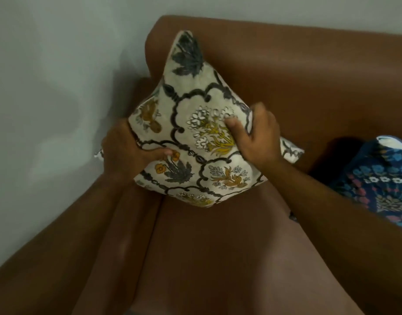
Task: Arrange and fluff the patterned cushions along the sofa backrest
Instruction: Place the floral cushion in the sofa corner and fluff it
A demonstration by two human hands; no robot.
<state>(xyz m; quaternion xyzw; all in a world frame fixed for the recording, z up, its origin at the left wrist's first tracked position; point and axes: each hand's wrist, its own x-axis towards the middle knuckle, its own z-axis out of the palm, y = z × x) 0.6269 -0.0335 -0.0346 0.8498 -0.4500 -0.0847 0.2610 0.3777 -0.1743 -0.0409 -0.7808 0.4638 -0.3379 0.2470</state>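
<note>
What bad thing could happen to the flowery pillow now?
The white pillow stands on one corner in the sofa corner, squeezed between the left hand and right hand. If both hands let go now, it might tip and flop onto the seat. It could also end up crooked against the backrest. Swinging it right might bump the blue pillow.

I count two patterned cushions: one cream cushion [202, 123] with dark scrolls and yellow flowers, and one navy cushion [381, 185] with blue and pink blooms, cut off by the frame's right edge. Two hands are mine, my left hand [125, 151] and my right hand [261, 135]. There is one brown sofa [218, 258], with one armrest [109, 235] in view. Something small glints on my left hand, perhaps one ring.
</note>
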